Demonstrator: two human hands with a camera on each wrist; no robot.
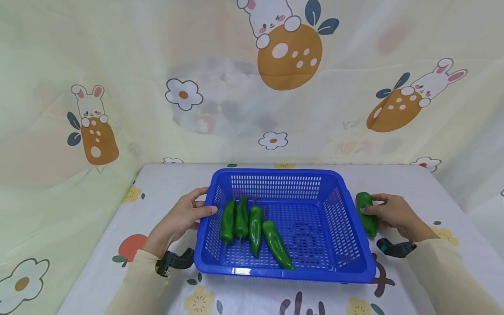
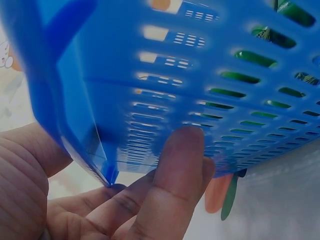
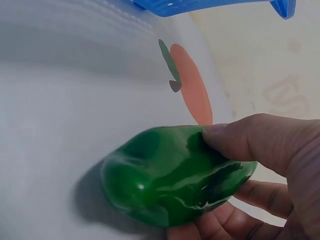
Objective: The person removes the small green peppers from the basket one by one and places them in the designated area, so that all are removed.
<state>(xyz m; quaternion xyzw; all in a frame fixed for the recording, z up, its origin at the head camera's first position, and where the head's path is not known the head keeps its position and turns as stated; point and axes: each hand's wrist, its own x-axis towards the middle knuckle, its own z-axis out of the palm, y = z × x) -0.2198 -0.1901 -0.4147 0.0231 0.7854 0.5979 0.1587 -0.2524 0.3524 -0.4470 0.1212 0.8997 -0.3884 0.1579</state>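
A blue plastic basket (image 1: 303, 273) with slotted walls stands on the table. Its left rim is gripped by my left hand (image 1: 185, 214), thumb over the top and fingers against the outside of the wall. Inside, toward the left, several long green chili peppers (image 1: 255, 229) lie side by side. Right of the basket, my right hand (image 1: 395, 214) holds a thicker green pepper (image 1: 367, 214) between thumb and fingers. The right wrist view shows this glossy, dented pepper (image 3: 160, 175) close over the tablecloth, its shadow beside it.
A white tablecloth (image 1: 165, 179) printed with flowers and fruit covers the table. Behind it hangs a pale curtain (image 1: 220, 144) with rabbit prints, which also lines the left side. Dark wrist cameras sit on both wrists.
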